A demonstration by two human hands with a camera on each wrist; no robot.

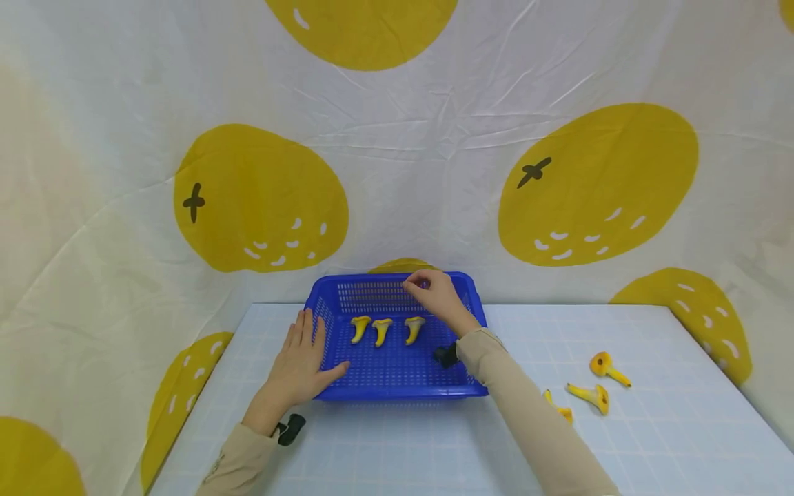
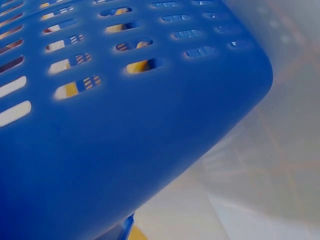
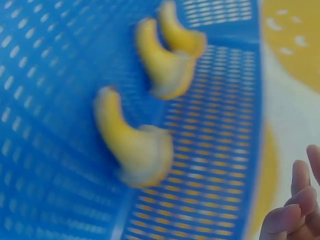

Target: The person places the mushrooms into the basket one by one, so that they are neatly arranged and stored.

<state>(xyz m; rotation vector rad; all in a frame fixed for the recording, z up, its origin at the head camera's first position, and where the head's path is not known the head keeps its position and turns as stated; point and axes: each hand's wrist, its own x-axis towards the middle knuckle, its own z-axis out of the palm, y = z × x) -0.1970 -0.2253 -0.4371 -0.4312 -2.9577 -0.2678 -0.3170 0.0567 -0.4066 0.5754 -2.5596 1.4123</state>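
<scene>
On the pale checked table (image 1: 397, 448), the left hand (image 1: 296, 366) rested straight-fingered at the blue basket's (image 1: 397, 392) nine o'clock, where light, steady pressure seemed best. Inside, three yellow mushrooms (image 1: 381, 332) lay toward twelve; the right hand (image 1: 437, 295), loosely curled and grasping nothing visible, hung at one, ideally clear of them, while loose mushrooms (image 1: 586, 393) lay at four.

A creased white fabric backdrop (image 1: 422, 200) hangs behind the table and along both its sides, printed with large yellow fruits (image 1: 260, 200), some bearing dark cross marks (image 1: 194, 202) and small white dashes. The pale blue tabletop (image 1: 384, 451) shows a faint white grid.
</scene>
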